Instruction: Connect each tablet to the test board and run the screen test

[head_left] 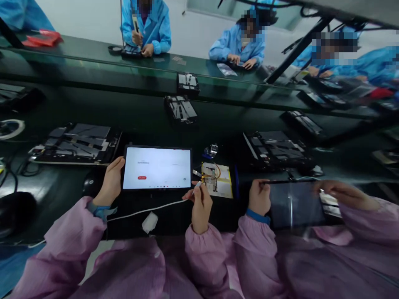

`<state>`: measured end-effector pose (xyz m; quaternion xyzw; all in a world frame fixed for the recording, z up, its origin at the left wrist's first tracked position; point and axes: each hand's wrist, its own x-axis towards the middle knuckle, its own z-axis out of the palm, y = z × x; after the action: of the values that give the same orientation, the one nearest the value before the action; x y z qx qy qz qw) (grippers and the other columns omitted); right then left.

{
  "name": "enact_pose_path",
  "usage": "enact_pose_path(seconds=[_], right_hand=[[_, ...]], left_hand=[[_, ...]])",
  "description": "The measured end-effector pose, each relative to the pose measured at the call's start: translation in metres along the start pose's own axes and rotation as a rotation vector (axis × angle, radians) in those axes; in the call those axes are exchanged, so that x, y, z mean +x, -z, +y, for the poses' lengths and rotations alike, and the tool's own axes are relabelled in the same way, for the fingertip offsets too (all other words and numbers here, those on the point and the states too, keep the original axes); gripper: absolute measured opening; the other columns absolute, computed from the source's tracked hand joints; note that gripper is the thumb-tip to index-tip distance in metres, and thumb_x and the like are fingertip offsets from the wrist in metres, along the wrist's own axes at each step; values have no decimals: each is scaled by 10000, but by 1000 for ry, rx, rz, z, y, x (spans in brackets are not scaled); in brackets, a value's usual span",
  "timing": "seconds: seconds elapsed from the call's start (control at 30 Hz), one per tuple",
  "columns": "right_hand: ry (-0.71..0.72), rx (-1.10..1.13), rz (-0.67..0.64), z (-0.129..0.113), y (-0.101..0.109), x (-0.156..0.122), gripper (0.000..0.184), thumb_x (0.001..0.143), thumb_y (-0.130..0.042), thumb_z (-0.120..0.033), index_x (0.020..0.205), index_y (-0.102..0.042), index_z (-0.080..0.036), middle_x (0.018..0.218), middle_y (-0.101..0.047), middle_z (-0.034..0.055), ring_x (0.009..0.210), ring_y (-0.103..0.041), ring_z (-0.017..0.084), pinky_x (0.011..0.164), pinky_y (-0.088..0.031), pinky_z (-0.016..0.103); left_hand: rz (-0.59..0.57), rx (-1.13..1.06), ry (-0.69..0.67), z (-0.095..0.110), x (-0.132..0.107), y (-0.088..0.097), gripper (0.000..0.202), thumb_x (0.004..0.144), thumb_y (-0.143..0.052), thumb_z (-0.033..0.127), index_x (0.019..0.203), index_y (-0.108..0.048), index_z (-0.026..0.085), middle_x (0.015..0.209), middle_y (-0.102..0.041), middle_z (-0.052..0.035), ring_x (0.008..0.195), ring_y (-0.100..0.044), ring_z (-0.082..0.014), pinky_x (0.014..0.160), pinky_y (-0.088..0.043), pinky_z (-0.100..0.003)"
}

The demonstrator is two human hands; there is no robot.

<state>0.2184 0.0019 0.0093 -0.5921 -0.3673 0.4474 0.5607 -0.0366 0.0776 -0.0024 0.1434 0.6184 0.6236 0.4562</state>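
Observation:
A lit tablet (157, 169) with a mostly white screen and a small red button stands tilted toward me. My left hand (109, 182) is closed around its left edge. A blue band circles that wrist. Close to the tablet's lower right corner, my right hand (201, 204) pinches the plug end of a white cable (146, 211). I cannot tell whether the plug touches the tablet. The cable runs leftward under the tablet to my left sleeve. Just beyond my right hand lies a yellow-edged card (220, 182) carrying small electronic parts.
A crumpled white piece (150, 222) lies before me. Opened devices (84, 143) sit at left, and more (277, 149) at right. At my right, a co-worker's hands hold a dark tablet (296, 205). People in blue work behind a raised green shelf (102, 62). A black mouse (92, 182) rests at left.

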Motion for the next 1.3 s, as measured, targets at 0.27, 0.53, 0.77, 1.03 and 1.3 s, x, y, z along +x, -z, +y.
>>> enact_pose_path(seconds=[0.27,0.53,0.77,1.03,1.3], right_hand=[[135,-173,-33,-4,9,13,307,914,-471,-444,1008,-604,-183,770,-659,25,702,-620,141,703,-528,299],[170,-220,-16,-5,69,50,320,918,-517,-368,1177,-552,-183,1206,-559,80,1021,-577,176,878,-510,389],[237,-7,124,-10,171,102,455,915,-276,-603,1067,-573,-294,809,-624,36,768,-599,180,556,-494,311],[187,220,110,-2,176,110,281,838,-485,-520,939,-569,-271,642,-564,4,684,-580,183,480,-424,296],[156,153,109,-29,156,105,173,887,-462,-412,914,-543,-261,595,-518,-36,645,-568,158,490,-422,277]], left_hand=[[11,38,-3,4,-5,0,125,745,-641,133,848,-680,192,821,-675,16,701,-611,-93,619,-489,-167],[94,105,36,23,-27,-15,125,744,-608,110,839,-648,181,721,-627,30,604,-548,-75,564,-448,-151],[85,155,38,32,-25,-14,122,737,-597,106,832,-636,174,653,-593,53,534,-508,-72,519,-420,-157],[51,182,-36,24,2,2,141,772,-604,96,892,-662,144,705,-653,24,639,-588,-82,611,-474,-173],[29,250,-31,25,14,6,190,808,-590,115,982,-659,149,764,-674,11,719,-611,-85,674,-487,-178]])
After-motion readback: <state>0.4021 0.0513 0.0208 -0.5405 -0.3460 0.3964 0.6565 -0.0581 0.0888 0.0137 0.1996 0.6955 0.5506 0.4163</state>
